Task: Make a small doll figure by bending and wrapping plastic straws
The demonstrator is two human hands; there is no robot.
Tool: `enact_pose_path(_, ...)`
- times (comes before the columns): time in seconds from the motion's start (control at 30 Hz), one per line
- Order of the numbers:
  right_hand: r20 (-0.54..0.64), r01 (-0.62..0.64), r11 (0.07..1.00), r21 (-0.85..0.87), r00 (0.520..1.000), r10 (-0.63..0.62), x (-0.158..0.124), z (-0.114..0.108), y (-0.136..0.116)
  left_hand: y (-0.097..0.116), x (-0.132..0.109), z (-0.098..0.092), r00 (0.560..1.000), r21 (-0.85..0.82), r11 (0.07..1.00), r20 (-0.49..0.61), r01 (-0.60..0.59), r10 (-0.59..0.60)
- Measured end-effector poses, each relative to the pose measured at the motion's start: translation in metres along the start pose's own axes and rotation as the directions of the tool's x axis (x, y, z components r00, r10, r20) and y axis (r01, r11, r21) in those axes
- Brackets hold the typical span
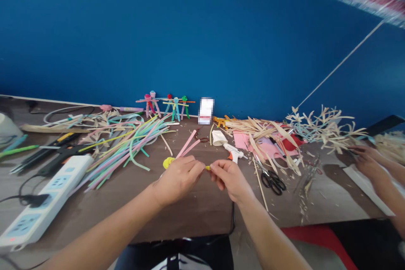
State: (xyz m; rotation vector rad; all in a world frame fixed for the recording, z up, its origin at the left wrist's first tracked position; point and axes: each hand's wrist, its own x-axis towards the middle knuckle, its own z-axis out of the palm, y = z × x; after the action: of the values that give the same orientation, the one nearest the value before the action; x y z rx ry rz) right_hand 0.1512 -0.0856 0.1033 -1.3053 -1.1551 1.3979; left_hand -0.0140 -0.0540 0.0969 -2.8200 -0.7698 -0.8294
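My left hand and my right hand meet above the brown table, fingers pinched together. Between the fingertips shows a short yellow pipe cleaner. A yellow coiled piece sticks out behind my left hand; it seems part of the same pipe cleaner. Two pink pipe cleaners lie just beyond my left hand. A white glue gun lies just beyond my right hand.
A heap of coloured pipe cleaners lies at left, beside a white power strip. Small pipe-cleaner figures stand against the blue wall. Black scissors and dried straw strips lie at right. Another person's hands work at far right.
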Motion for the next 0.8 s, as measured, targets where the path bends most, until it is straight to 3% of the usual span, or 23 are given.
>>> enact_pose_path(0.17, 0.044, -0.053, 0.997, 0.06, 0.998, 0.051, 0.002, 0.0, 0.0, 0.001, -0.001, 0.0, 1.0, -0.061, 0.998, -0.018, 0.021, -0.023)
enact_pose_path(0.43, 0.031, -0.023, 0.993, 0.115, 0.999, 0.019, 0.003, 0.005, 0.005, 0.003, -0.001, -0.001, 0.994, -0.188, 0.977, -0.031, 0.099, -0.106)
enact_pose_path(0.63, -0.026, 0.209, 0.972, -0.112, 0.977, -0.213, -0.002, 0.007, 0.007, 0.007, 0.004, -0.006, 0.952, -0.394, 0.867, 0.108, 0.305, -0.286)
enact_pose_path(0.8, -0.003, 0.424, 0.847, -0.319, 0.894, -0.449, -0.006, 0.005, 0.007, 0.009, 0.009, -0.015, 0.909, -0.599, 0.686, 0.231, 0.413, -0.346)
